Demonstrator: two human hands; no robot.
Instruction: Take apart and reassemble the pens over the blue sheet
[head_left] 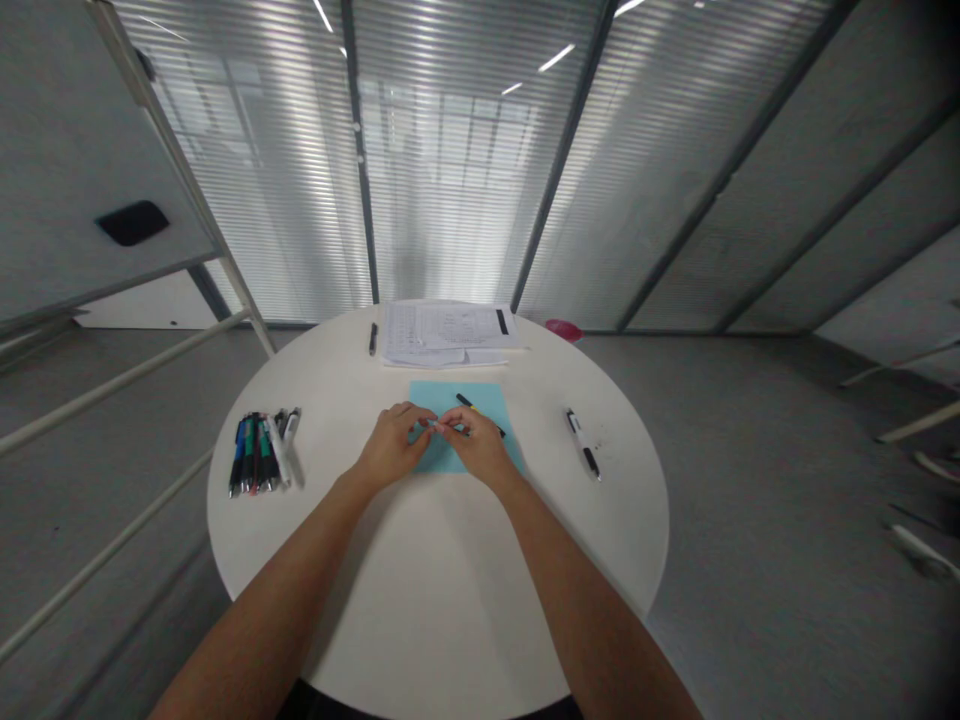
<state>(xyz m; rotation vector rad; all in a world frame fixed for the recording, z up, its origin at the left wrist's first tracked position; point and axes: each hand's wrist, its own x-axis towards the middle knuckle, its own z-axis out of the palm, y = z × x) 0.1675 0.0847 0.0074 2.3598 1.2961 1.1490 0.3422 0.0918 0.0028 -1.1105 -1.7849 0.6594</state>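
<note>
Left hand: The left hand [390, 447] is closed, with its fingers curled in. Its fingertips pinch a pale bit [433, 425] and hold on to it.

Right hand: The right hand [480, 445] is closed too. Its fingertips meet the left fingertips on the same pale bit. The two hands touch there, above the blue paper.

Pale bit: There is one. It sits between the fingertips, and it is too small to tell what it is.

Blue paper: One sheet [457, 425] lies flat on the table, under both hands.

Pen on the paper: One black and yellow pen [480, 414] lies on the blue paper, just past the right hand.

Table: One round white table [439, 570] is under it all.

Pen bunch: One bunch of pens [260, 452] lies side by side to the left of the hands. There look to be about seven, blue, green, black and white, but they are packed too close to count for sure.

Lone pen: One black and white pen [583, 444] lies on the right side of the table.

Far pen: One black pen [373, 339] lies near the far edge.

Papers: One stack of printed papers [450, 333] lies beside the far pen.

Pink thing: One pink round thing [562, 329] peeks out past the far edge.

Blinds: Long window blinds [450, 170] hang far away.
</note>
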